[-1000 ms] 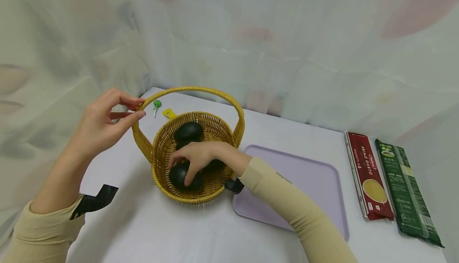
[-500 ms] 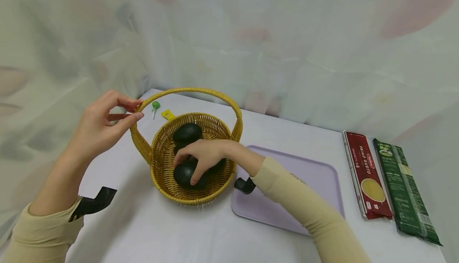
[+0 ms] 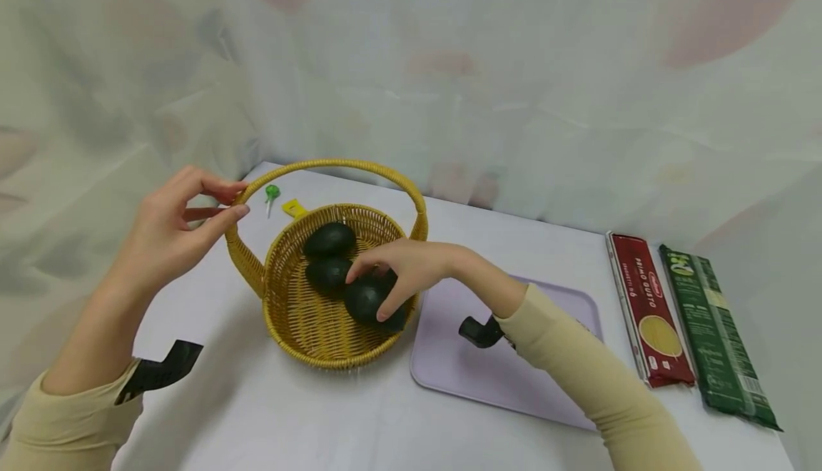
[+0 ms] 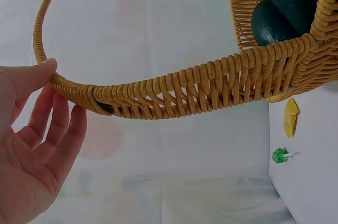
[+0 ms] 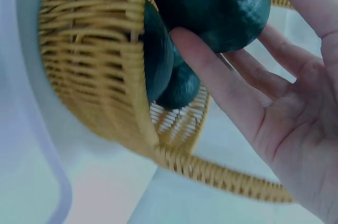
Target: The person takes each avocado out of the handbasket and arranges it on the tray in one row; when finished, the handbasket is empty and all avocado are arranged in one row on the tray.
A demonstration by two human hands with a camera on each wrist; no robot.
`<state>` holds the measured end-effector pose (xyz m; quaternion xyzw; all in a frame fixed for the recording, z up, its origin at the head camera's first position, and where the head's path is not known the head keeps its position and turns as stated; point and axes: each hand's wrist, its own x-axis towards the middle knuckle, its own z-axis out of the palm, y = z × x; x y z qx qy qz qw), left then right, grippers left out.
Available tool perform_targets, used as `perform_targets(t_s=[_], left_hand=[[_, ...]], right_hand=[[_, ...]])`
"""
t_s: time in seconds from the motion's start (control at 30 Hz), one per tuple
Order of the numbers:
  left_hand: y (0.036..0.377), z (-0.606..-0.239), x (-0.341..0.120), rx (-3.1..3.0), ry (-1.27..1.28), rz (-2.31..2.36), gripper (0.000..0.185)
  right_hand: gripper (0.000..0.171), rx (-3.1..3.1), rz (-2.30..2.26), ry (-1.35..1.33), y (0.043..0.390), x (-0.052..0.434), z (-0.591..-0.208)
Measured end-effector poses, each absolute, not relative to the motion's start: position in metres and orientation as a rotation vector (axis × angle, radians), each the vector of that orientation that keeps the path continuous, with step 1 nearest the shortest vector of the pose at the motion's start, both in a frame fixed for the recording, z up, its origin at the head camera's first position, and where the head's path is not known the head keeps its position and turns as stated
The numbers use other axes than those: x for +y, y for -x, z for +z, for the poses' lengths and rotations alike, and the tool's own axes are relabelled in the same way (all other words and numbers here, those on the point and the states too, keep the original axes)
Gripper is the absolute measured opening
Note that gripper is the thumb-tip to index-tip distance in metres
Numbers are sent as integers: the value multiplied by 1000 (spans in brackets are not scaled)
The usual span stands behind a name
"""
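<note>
My left hand (image 3: 173, 232) pinches the left side of the arched handle (image 4: 185, 89) of a yellow wicker basket (image 3: 315, 328), thumb on one side and fingers on the other. My right hand (image 3: 414, 267) grips a dark green avocado (image 3: 366, 301) over the right part of the basket. In the right wrist view this avocado (image 5: 211, 7) sits between thumb and fingers, above the rim. Two more avocados, a back one (image 3: 330, 239) and one in front of it (image 3: 327, 275), lie at the basket's back left. Another avocado (image 5: 156, 49) is partly hidden under the held one.
A lilac tray (image 3: 475, 371) lies right of the basket, under my right forearm. Farther right are a red spaghetti pack (image 3: 648, 307) and a green pack (image 3: 719, 328). Behind the basket lie a green-topped lollipop (image 3: 272, 191) and a small yellow piece (image 3: 294, 208).
My right hand has carried the avocado from the basket's front left toward its right side, uncovering the basket floor and the avocado behind. The left hand keeps its pinch on the handle.
</note>
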<state>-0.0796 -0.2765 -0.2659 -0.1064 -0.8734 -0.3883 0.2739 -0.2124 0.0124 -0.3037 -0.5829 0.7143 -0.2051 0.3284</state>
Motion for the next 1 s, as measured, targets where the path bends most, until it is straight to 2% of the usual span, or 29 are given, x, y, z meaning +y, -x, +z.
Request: perform_targets(t_s=[0.5, 1.0], left_hand=[[80, -271, -279, -2334, 258, -1092, 22], [79, -279, -272, -2231, 255, -1046, 28]], right_hand=[[61, 1970, -699, 1380, 223, 76, -300], [60, 2080, -966, 1088, 222, 133, -334]])
